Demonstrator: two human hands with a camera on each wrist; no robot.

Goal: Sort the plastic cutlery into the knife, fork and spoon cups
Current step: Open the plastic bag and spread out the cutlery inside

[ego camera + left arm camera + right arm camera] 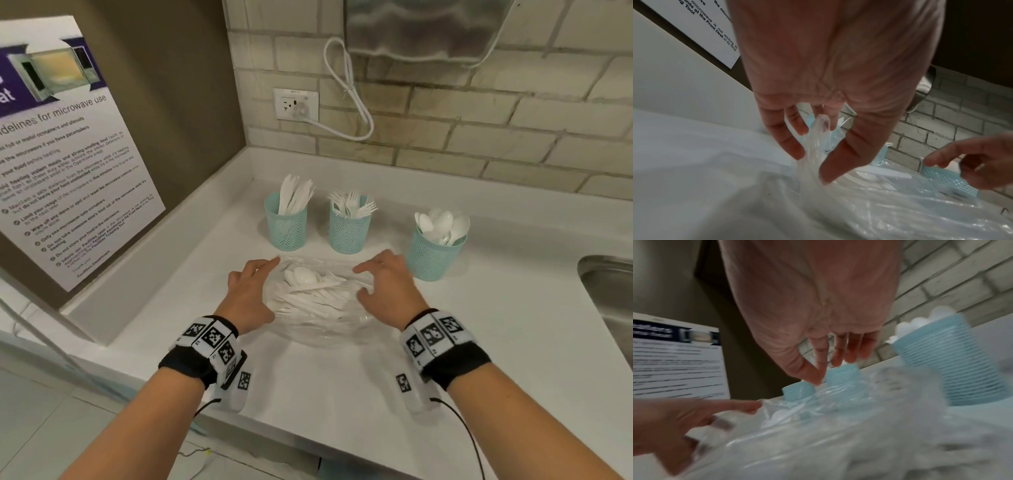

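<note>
A clear plastic bag (318, 325) of mixed white cutlery (315, 294) lies on the white counter (342, 377) in front of three teal mesh cups. The knife cup (286, 226) stands on the left, the fork cup (349, 229) in the middle and the spoon cup (432, 257) on the right. My left hand (255, 284) is at the bag's left edge. In the left wrist view its thumb and fingers (789, 141) pinch a raised fold of the bag (816, 138). My right hand (380, 281) hovers over the bag's right side with fingers extended, holding nothing. The right wrist view is blurred.
A steel sink (606, 294) is sunk into the counter at the far right. A microwave notice (68, 154) hangs on the panel to the left. A wall outlet (296, 104) with a white cord sits above the cups. The counter's front edge runs just under my wrists.
</note>
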